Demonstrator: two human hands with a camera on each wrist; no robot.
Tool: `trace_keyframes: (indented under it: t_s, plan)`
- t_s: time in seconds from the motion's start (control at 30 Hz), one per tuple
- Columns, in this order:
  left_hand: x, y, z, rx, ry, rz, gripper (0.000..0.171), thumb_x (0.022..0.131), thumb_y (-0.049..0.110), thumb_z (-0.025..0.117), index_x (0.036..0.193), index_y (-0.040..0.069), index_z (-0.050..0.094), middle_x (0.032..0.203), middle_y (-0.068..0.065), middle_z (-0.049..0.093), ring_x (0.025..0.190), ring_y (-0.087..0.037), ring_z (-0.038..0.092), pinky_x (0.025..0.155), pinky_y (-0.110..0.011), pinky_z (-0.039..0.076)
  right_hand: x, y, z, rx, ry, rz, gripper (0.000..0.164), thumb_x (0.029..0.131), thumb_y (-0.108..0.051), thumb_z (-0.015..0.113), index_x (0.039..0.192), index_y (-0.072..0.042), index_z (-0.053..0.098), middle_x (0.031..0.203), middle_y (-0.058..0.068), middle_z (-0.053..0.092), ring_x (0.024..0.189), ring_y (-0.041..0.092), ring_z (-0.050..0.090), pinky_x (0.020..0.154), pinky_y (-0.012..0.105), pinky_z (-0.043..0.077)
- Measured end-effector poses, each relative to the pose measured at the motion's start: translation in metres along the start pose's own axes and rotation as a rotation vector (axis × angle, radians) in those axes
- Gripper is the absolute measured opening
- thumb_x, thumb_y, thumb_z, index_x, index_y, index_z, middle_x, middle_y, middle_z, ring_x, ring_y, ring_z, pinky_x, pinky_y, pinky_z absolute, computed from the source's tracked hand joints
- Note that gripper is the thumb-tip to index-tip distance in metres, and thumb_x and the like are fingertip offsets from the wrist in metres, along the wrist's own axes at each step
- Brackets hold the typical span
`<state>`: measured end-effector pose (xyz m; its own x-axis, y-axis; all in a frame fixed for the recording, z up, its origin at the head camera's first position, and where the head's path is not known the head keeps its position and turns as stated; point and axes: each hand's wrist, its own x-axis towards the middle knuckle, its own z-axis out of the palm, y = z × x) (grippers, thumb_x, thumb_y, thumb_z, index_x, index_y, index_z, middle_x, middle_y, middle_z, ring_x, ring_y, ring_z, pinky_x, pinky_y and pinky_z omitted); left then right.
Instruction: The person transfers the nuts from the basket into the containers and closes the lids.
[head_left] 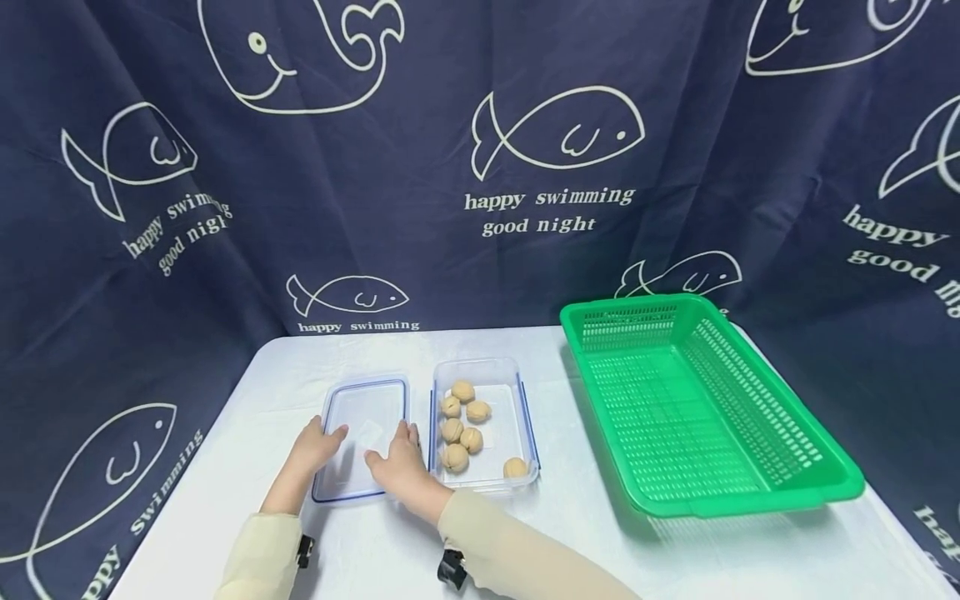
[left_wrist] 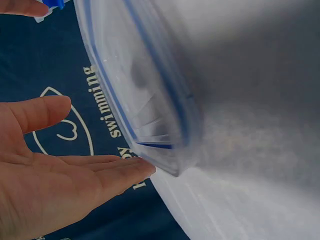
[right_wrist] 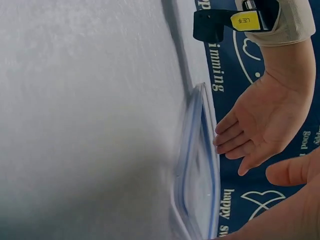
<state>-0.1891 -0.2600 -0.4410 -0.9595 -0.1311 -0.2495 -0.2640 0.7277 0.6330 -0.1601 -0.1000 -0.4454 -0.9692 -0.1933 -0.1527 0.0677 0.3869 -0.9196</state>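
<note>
A clear rectangular lid with a blue seal (head_left: 352,412) lies flat on the white table. My left hand (head_left: 315,446) is at its left edge, and in the left wrist view the straight fingertips come right up to the lid's rim (left_wrist: 172,100). Over the lid's right side is my right hand (head_left: 405,471), its thumb apart from the fingers; in the right wrist view only part of it shows. Neither hand grips anything. Just right of the lid stands a clear plastic container (head_left: 491,483) with several walnuts (head_left: 455,457) inside, mostly along its left side.
A large green plastic basket (head_left: 750,505) with perforated walls occupies the table's right side. Behind the table hangs a dark blue curtain (head_left: 435,250) printed with white fish and lettering. The white tablecloth (head_left: 517,542) shows in front of the container.
</note>
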Motion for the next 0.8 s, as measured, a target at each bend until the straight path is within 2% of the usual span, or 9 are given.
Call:
trace_keyframes:
  t_s: [0.13, 0.3, 0.57, 0.8]
  plan:
    - [0.0024, -0.0051, 0.0028, -0.012, -0.014, -0.025, 0.069, 0.099, 0.021, 0.042, 0.135, -0.029, 0.011, 0.136, -0.052, 0.019, 0.127, -0.063, 0.023, 0.103, -0.069, 0.028, 0.0022, 0.0031, 0.0023, 0.02, 0.024, 0.024, 0.074, 0.091, -0.017, 0.06, 0.142, 0.019, 0.021, 0.149, 0.038, 0.018, 0.138, 0.049, 0.022, 0.115, 0.053, 0.023]
    - [0.0031, -0.0082, 0.0028, -0.007, -0.01, -0.017, 0.066, 0.098, 0.02, 0.043, 0.131, -0.03, 0.017, 0.132, -0.052, 0.026, 0.123, -0.063, 0.031, 0.101, -0.067, 0.034, 0.004, 0.0059, 0.0024, 0.045, 0.024, 0.032, 0.073, 0.091, -0.016, 0.06, 0.142, 0.019, 0.021, 0.15, 0.037, 0.019, 0.138, 0.048, 0.022, 0.115, 0.053, 0.022]
    - [-0.0019, -0.0034, 0.0026, -0.071, -0.022, -0.033, 0.064, 0.099, 0.02, 0.042, 0.133, -0.028, 0.018, 0.133, -0.051, 0.027, 0.123, -0.063, 0.032, 0.101, -0.068, 0.034, 0.0026, 0.0079, 0.002, 0.077, 0.009, 0.034, 0.075, 0.091, -0.017, 0.061, 0.143, 0.018, 0.02, 0.151, 0.035, 0.016, 0.14, 0.048, 0.019, 0.116, 0.053, 0.019]
    - [-0.0035, 0.0013, -0.0012, -0.06, 0.042, 0.021, 0.056, 0.096, 0.016, 0.044, 0.128, -0.028, 0.028, 0.126, -0.05, 0.038, 0.116, -0.062, 0.041, 0.097, -0.065, 0.041, 0.0019, 0.0028, -0.0001, 0.097, 0.012, -0.006, 0.074, 0.091, -0.016, 0.06, 0.144, 0.018, 0.019, 0.152, 0.035, 0.014, 0.14, 0.047, 0.017, 0.116, 0.053, 0.017]
